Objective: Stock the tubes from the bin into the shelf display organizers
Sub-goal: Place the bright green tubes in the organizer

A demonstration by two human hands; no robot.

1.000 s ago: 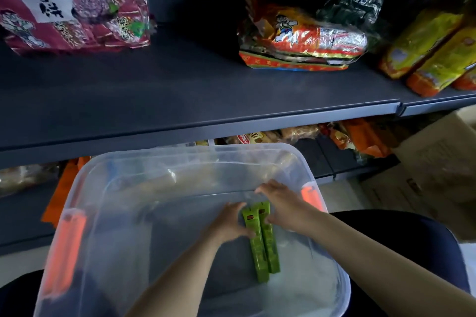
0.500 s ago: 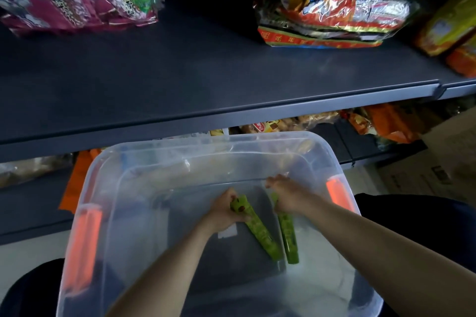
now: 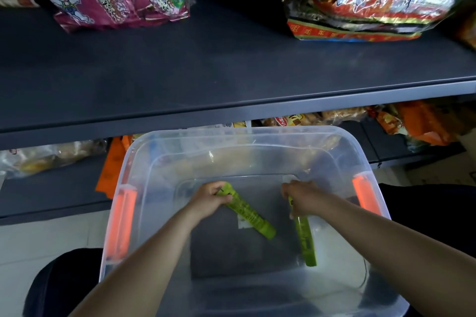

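Inside the clear bin [image 3: 257, 136], each hand grasps one green tube by its far end, the left hand [image 3: 208, 202] a tube [image 3: 247, 212] slanting toward the right, the right hand [image 3: 304, 197] a tube [image 3: 305, 242] pointing back toward the person, below the shelf [image 3: 231, 72].

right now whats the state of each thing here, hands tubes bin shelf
left hand: grips the top end of the left tube
right hand: grips the top end of the right tube
left tube: in the bin, slanted, held
right tube: in the bin, near upright in the frame, held
bin: open, no lid on, only the two tubes inside
shelf: snack bags at the back, front bare
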